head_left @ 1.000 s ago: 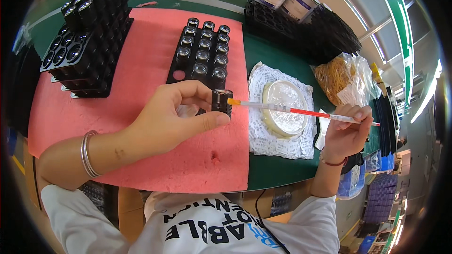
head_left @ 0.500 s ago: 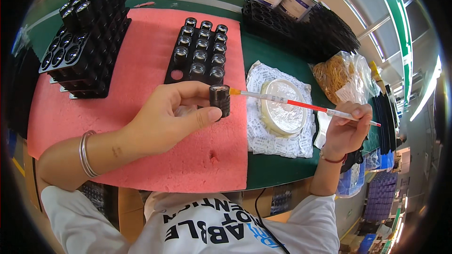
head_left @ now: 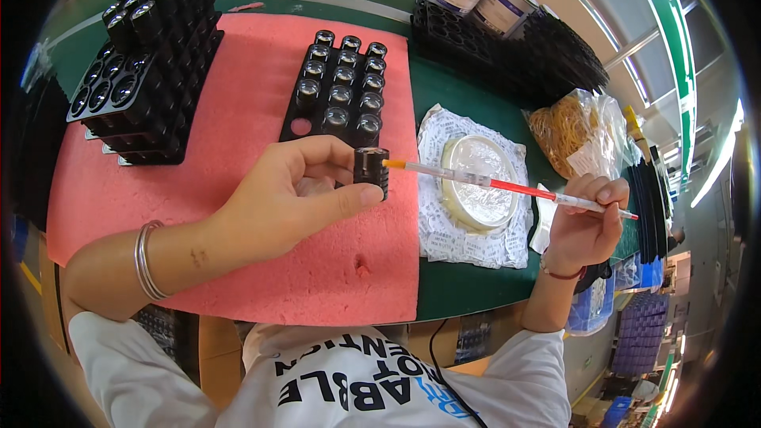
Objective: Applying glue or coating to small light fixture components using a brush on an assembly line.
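My left hand is closed around a short black ribbed cylinder, gripped upright between thumb and fingers over the pink foam mat. In my right hand is a thin brush-like stick with a clear and red shaft, pinched near its far right end. Its orange tip meets the upper right side of the cylinder. Beyond my left hand lies a black tray with rows of similar lens-topped cylinders; one hole at its near left shows pink. Below the stick, a round shallow dish holds a shiny clear-whitish substance.
Printed white paper lies under the dish. Stacked black trays with cylinders stand at the left. Two cans sit on black trays at the back right, near a plastic bag of tan bands. The tabletop is green.
The stick's tip has shifted slightly down and left against the cylinder. My left thumb has slid a little to the right across the cylinder's lower part.
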`<state>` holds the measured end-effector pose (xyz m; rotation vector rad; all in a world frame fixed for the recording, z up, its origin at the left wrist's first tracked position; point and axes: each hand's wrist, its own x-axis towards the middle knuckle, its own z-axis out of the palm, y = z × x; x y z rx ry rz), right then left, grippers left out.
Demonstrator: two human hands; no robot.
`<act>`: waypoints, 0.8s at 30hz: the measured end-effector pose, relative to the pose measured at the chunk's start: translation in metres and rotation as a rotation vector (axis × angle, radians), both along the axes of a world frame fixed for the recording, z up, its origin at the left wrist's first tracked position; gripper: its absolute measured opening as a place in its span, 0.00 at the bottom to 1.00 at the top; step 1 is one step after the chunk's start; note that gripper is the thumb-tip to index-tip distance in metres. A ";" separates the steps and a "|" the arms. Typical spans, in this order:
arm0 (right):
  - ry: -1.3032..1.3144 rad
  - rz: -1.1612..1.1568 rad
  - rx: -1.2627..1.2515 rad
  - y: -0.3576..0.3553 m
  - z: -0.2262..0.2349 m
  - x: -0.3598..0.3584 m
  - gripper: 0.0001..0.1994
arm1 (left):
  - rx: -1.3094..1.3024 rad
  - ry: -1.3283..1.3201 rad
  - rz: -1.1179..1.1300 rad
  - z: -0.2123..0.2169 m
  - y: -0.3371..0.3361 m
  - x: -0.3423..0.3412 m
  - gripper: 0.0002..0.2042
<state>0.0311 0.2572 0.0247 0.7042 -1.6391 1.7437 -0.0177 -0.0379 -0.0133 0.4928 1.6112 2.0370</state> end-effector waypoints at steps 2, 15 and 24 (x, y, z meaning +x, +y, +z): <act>-0.002 0.000 0.015 0.000 -0.001 0.000 0.10 | -0.021 -0.001 0.004 0.001 -0.001 0.000 0.11; 0.000 0.009 0.137 0.004 0.000 -0.004 0.10 | -0.006 0.058 -0.045 0.002 -0.002 0.001 0.11; -0.003 0.005 0.115 0.008 0.001 -0.006 0.09 | 0.043 0.072 -0.095 -0.001 -0.003 0.000 0.15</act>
